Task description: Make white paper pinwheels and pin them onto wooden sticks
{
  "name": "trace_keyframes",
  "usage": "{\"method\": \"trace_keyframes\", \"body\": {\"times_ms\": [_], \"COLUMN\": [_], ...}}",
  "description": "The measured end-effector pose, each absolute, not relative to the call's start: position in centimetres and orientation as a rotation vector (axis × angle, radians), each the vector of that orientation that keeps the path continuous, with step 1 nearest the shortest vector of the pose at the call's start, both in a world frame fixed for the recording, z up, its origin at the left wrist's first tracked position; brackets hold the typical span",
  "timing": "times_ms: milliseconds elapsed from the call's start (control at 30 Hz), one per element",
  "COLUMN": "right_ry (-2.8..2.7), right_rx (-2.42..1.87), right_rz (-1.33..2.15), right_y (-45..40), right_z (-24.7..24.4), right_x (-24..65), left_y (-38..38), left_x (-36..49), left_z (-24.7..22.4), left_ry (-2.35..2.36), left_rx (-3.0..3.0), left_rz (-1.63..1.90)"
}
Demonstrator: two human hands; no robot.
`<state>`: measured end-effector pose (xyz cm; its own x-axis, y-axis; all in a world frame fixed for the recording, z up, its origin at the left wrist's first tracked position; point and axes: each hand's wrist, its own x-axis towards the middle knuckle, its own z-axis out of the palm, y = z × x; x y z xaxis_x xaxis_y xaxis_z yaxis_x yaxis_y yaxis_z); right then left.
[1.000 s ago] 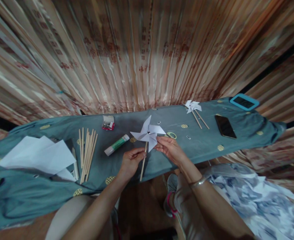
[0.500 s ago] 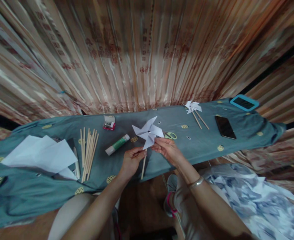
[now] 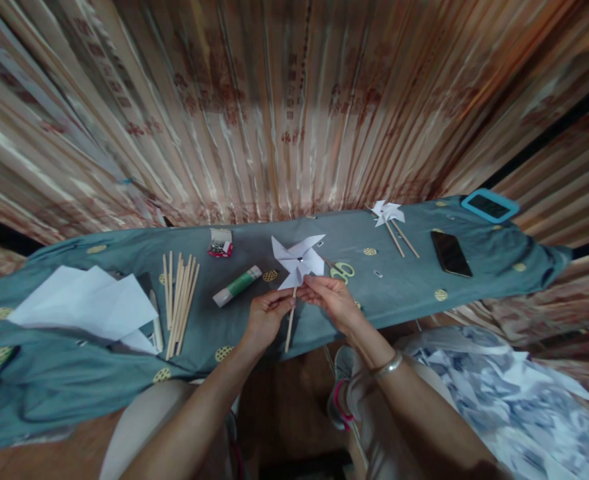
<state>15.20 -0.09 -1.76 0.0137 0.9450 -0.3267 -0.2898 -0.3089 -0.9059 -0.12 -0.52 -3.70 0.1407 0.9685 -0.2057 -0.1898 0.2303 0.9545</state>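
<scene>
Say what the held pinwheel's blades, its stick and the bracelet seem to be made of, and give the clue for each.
Blades: probably paper, matte white, judging by the thin, crisply pointed folds.
Stick: likely bare wood, from its pale tan colour and dull, unvarnished look.
Bracelet: apparently polished metal, given its silvery shine, though coated plastic is possible.

Place: you appear to be in a home
Curtain: patterned folds hang facing you
Table: your teal cloth, yellow-printed, drapes it
</scene>
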Motion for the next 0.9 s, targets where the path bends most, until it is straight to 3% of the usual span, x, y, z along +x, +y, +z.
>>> {"method": "trace_keyframes", "body": {"times_ms": [900], "right_ry": [-1.045], "right_rx": [-1.347], "right_rz": [1.074], "right_y": [-0.02], "right_z": [-2.18], "right_x": [14.52], "left_y": [-0.19], "left_x": [0.17], "left_z": [-3.66], "left_ry": [1.125], "left_rx": [1.098], "left_rz": [1.071]}}
